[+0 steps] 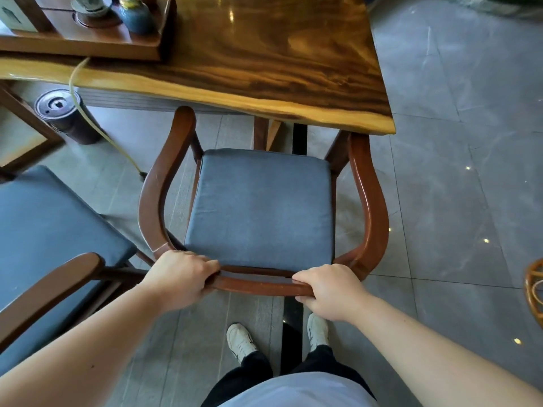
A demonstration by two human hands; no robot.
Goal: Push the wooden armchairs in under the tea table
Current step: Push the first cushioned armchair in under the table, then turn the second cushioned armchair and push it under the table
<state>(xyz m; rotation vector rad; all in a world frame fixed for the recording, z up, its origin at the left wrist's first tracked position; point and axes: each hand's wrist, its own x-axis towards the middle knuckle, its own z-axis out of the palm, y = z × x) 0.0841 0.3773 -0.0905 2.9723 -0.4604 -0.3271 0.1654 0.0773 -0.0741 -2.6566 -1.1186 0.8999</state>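
A wooden armchair [370,207] with a blue seat cushion stands in front of me, facing the tea table [264,63]. Its armrest tips reach the table's near edge; the right tip sits just under the slab. My left hand [180,277] grips the curved back rail at its left end. My right hand [329,289] grips the same rail toward the right. A second armchair [50,277] with a blue cushion stands at the left, out from the table and only partly in view.
A wooden tea tray [88,42] with cups and a blue jar sits on the table's far left. A dark cylindrical bin [63,116] and a yellow hose [88,118] lie on the grey tile floor at left. A rattan object [534,289] pokes in at the right edge.
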